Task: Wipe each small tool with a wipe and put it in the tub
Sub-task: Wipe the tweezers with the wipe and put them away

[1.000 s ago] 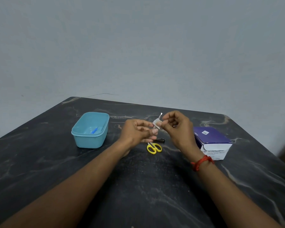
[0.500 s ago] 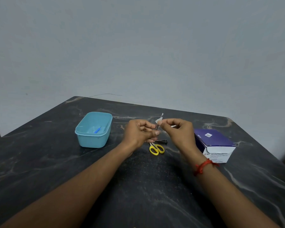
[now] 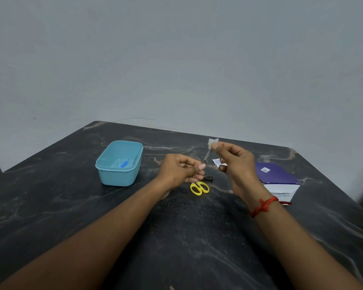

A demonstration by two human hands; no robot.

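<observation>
The dark marbled table (image 3: 197,237) carries everything. At its right sits the purple wipe box (image 3: 278,176), and well apart at the far left stands the teal tub (image 3: 118,176).

Between them, raised above the table, the left hand (image 3: 182,171) pinches the near end of a slim metal tool (image 3: 207,155). The right hand (image 3: 237,162) pinches a white wipe (image 3: 213,142) at the tool's far tip. A torn sachet (image 3: 218,162) seems tucked in its lower fingers.

On the table just below the hands lie yellow-handled scissors (image 3: 199,187). A small dark tool (image 3: 208,178), perhaps a nail clipper, lies just beyond them.

A small blue tool (image 3: 124,163) lies inside the tub.

As I judge it, 1 tool is finished, 1 is at the end of its wiping and not yet in the tub, and 2 remain untouched
</observation>
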